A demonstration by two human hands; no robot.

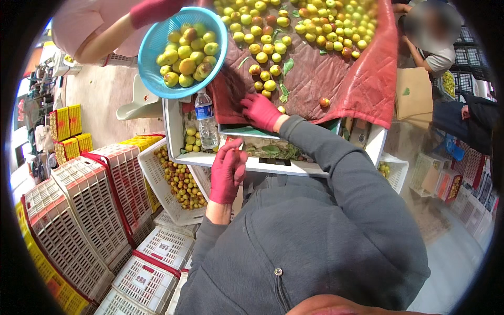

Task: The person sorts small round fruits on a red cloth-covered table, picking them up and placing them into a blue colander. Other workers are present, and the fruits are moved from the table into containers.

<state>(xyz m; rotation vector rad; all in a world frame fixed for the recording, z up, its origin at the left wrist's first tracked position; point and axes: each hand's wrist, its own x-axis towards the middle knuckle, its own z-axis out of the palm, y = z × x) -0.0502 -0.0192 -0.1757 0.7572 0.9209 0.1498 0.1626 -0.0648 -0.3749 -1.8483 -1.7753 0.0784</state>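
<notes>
My right hand [260, 112], in a red glove, reaches over the near edge of a red quilted cover [303, 86]. Its fingertips are just below a trail of yellow-green jujubes [269, 85] with brown patches; no fruit shows in it. My left hand [228, 173], also red-gloved, is raised before the white sorting frame [291, 168], fingers loosely bent and nothing visible in them. A plastic water bottle [205, 122] stands left of my hands. Beyond it, a blue plastic basket [143, 67] holds larger jujubes, and another person's red-gloved hand [155, 13] is at its rim.
A white crate [151, 185] of browner jujubes sits at lower left, beside stacked white crates [82, 201]. Loose leaves [271, 149] lie in the trough under my right forearm. Flat cardboard [413, 94] is at right, near another person [437, 59]. A plastic chair [136, 102] stands left.
</notes>
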